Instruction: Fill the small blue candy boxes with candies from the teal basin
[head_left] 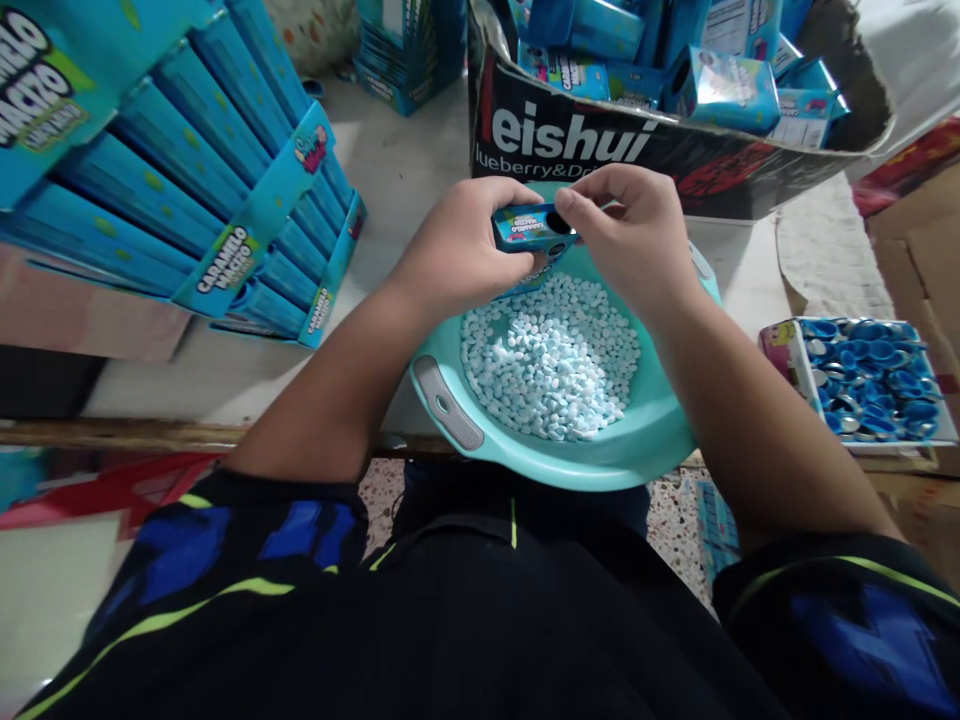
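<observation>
My left hand point(465, 240) is wrapped round a small blue candy box point(523, 230), tilted over the bowl. A dark round hole shows at the box's right end. There the thumb of my right hand point(630, 225) touches the box, its fingers curled together; whether something small is pinched between them is hidden. Beneath both hands sits a turquoise plastic bowl point(555, 470) with grey handle grips. Many small white and pale blue candies point(559, 360) lie in it.
A black carton point(675, 165) full of blue boxes stands behind the bowl. At left rises a blue display case point(247, 240) of packed boxes, with another blue stack point(409, 50) further back. To the right is a tray of blue and silvery caps point(874, 375). The table's edge point(187, 435) runs in front.
</observation>
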